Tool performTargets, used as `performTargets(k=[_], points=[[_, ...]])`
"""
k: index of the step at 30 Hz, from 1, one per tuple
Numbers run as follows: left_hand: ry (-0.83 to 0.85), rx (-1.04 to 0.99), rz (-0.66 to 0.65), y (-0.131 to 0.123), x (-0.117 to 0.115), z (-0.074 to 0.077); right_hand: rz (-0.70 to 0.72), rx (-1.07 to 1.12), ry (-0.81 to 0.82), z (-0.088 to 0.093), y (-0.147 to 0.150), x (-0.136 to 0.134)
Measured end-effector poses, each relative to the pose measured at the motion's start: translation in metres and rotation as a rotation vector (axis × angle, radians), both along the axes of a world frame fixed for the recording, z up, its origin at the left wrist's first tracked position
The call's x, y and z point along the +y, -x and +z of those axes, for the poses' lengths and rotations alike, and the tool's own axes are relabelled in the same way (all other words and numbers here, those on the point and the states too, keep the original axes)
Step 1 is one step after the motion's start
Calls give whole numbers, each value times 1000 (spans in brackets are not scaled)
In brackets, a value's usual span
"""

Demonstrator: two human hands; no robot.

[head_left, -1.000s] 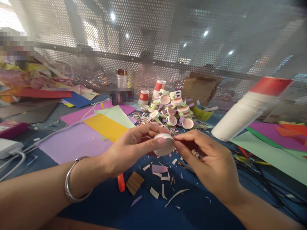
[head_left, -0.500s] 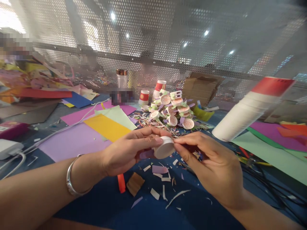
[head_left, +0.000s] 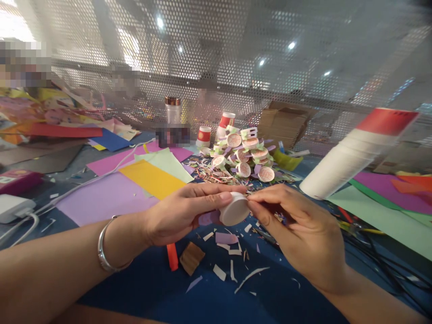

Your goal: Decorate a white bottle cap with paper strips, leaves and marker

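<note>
A short white round piece that looks like a cut-off paper cup base [head_left: 235, 211] is held low over the table. My left hand [head_left: 184, 209] grips it from the left, thumb on its side wall. A purple paper strip [head_left: 208, 218] sticks out under those fingers. At the right edge of the base, the thumb and forefinger of my right hand [head_left: 300, 234] are pinched together; whatever lies between them is hidden. Beyond the hands is a pile of similar cup bases [head_left: 245, 155] with purple and green paper strips attached and printed round faces.
Paper scraps [head_left: 226, 238] and a cardboard bit [head_left: 192, 258] litter the blue table. Coloured sheets [head_left: 104, 202] lie left, with a white adapter [head_left: 16, 209]. A leaning stack of paper cups [head_left: 354, 153], black cables [head_left: 374, 256] and folded cardboard [head_left: 283, 123] are to the right.
Both hands keep their hold on the cup base with almost the same pose. Everything in view has shifted very slightly to the right.
</note>
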State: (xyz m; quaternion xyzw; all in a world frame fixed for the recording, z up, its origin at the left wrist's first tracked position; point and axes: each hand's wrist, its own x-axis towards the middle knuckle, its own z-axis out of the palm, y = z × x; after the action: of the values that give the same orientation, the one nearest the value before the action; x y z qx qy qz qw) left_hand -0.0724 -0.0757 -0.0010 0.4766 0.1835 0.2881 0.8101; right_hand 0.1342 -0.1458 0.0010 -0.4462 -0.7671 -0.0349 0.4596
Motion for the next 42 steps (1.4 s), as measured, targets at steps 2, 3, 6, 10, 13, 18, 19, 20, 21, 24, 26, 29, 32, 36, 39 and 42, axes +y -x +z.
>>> performTargets(k=[2, 3, 6, 10, 13, 18, 19, 20, 21, 24, 26, 29, 32, 36, 39, 42], points=[[2, -1, -7, 1, 0, 1, 7, 17, 10, 0, 0, -1], [2, 2, -9, 1, -1, 2, 10, 25, 13, 1, 0, -1], [1, 7, -16, 0, -3, 4, 7, 41, 35, 1, 0, -3], [18, -4, 10, -2, -3, 5, -2, 102, 119, 1, -1, 0], [23, -1, 38, -3, -2, 3, -1, 197, 258, -1, -2, 5], [1, 18, 59, -2, 0, 3, 76, 262, 428, 3, -3, 8], [4, 31, 62, -2, 0, 3, 92, 268, 446, 4, -3, 8], [11, 46, 66, -2, 0, 4, 105, 274, 461, 5, -2, 8], [18, 58, 70, -2, 0, 5, 114, 282, 478, 6, -2, 7], [24, 58, 94, -2, 0, 7, 129, 334, 539, 7, -1, 7], [-8, 37, 93, -1, 0, 7, 145, 392, 584, 5, -1, 8], [-108, 37, 100, 0, -1, 6, 148, 453, 613, 4, -3, 9], [-193, 48, 131, 0, -2, 3, 144, 469, 620, 4, -4, 10], [-244, 86, 164, -2, -2, 0, 170, 469, 631, 5, -5, 10], [-263, 95, 173, -3, -2, -1, 184, 483, 657, 5, -6, 10], [-274, 78, 174, -4, -2, -2, 203, 499, 674, 4, -7, 11]])
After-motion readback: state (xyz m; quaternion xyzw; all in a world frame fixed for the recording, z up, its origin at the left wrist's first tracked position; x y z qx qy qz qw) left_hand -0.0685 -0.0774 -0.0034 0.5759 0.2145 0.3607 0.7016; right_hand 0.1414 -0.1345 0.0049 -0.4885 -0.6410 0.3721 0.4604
